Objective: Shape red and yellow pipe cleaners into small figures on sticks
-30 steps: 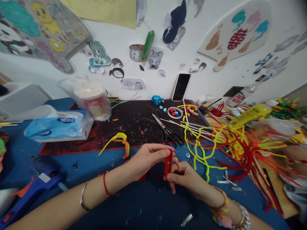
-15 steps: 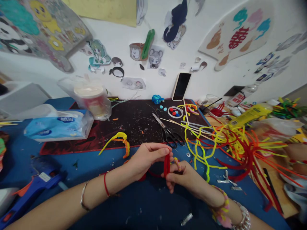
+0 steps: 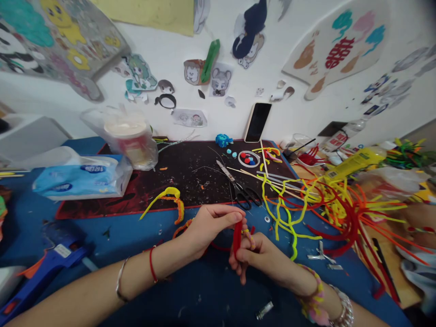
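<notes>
A red pipe cleaner stretches between my two hands above the blue table. My left hand pinches its upper end between thumb and fingertips. Lower down, my right hand grips it with thumb and fingers; a pink and yellow ring circles one finger. More red pipe cleaner shows partly behind the left hand, mostly hidden. Just beyond the hands lie black-handled scissors, their blades spread a little. A yellow and orange bent pipe cleaner piece rests to the left of them.
A blue glue gun lies at left, near a tissue pack and a bagged cup. Loose yellow, orange and red pipe cleaners crowd the right. A phone leans on the wall behind a small dish of pompoms.
My right hand has shifted slightly down and left, and the red pipe cleaner between the hands looks a little longer and more tilted. The left hand has barely moved.
</notes>
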A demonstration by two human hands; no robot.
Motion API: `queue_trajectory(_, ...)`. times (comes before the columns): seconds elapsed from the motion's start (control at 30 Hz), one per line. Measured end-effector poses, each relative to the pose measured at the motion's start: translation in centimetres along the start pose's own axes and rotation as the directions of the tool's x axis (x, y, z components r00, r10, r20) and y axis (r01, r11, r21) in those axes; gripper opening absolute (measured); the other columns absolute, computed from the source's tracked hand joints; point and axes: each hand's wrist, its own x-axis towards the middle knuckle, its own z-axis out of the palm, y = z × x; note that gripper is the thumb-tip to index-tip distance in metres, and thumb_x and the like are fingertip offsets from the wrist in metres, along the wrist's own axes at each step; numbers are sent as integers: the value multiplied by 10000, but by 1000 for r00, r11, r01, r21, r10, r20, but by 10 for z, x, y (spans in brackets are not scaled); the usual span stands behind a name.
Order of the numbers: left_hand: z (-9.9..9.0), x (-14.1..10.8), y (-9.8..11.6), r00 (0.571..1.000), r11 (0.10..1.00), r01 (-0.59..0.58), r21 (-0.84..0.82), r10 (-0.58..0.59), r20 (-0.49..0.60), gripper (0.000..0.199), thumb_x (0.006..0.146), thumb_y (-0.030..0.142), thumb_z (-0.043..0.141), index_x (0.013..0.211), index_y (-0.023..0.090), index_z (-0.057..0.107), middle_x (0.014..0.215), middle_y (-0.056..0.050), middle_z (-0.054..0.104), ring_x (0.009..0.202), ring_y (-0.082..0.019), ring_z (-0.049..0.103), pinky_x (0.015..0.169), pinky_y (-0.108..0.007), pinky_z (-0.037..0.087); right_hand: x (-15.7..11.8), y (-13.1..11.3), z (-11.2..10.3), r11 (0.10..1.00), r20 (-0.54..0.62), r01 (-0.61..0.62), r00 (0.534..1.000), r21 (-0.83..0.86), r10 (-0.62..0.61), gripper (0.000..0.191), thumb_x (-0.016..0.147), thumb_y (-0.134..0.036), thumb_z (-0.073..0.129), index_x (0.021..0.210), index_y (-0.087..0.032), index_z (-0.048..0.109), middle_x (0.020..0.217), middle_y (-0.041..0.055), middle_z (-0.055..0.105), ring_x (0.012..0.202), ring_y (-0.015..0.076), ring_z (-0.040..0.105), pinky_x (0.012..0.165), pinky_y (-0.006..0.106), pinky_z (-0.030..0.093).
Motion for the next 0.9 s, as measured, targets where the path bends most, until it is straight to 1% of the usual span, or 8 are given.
queue_trajectory(0.2,0,2,-2,989,995,93,-46,-87,117,218,734,294,657,884,138,677,808,-57,679,750,-138,619,745,-258,454,-1,0,-3,999,-73,32,997,-24,-34,271,728,-358,654,669,-93,661,624,35,641,468,87,598,450,185,496)
queue_trajectory(0.4,-5,2,2,986,985,71,154,-93,140,199,735,293,650,873,156,692,828,-41,682,807,-134,597,774,-228,416,-1,3,-7,999,-103,33,994,-13,-35,285,743,-371,636,666,-96,634,636,31,638,460,86,600,449,184,478)
queue_trajectory(0.5,-6,2,5,988,966,56,254,-91,127,159,723,296,656,764,149,699,741,-15,664,720,-109,571,690,-202,404,-1,2,-7,997,-102,48,993,-66,-55,293,753,-380,623,669,-99,628,629,31,633,465,93,597,454,197,480)
queue_trajectory(0.6,-6,4,5,989,968,97,230,-120,87,192,712,320,664,680,131,667,599,16,594,565,-72,501,564,-190,367,-1,-2,-6,958,-117,118,981,-261,-153,303,810,-381,549,692,-115,636,635,38,633,487,100,591,475,218,481)
queue_trajectory(0.67,-6,5,5,988,981,127,149,-139,72,204,716,324,662,686,123,644,576,21,570,535,-65,493,557,-192,374,-3,-5,-7,846,-160,205,934,-492,-320,307,854,-337,488,671,-137,632,631,39,631,536,111,591,537,241,486)
queue_trajectory(0.77,-5,5,7,988,989,145,43,-147,54,198,719,303,662,706,110,624,592,11,576,550,-70,526,607,-206,416,-5,-9,-10,566,-197,248,767,-786,-611,139,840,-233,521,796,-180,642,722,44,657,666,139,608,655,273,487)
queue_trajectory(0.83,-5,5,8,986,988,155,5,-155,59,200,717,296,665,708,103,614,598,5,579,556,-75,540,625,-217,435,-7,-9,-12,406,-141,252,675,-878,-724,147,800,-173,571,934,-212,617,823,48,670,750,156,621,693,282,497)
queue_trajectory(0.9,-5,4,8,983,986,166,-19,-164,75,203,715,295,669,719,100,610,604,2,582,566,-77,546,635,-222,444,-9,-9,-13,255,-10,293,638,-922,-770,226,777,-134,591,979,-235,597,869,45,670,790,159,628,698,273,513)
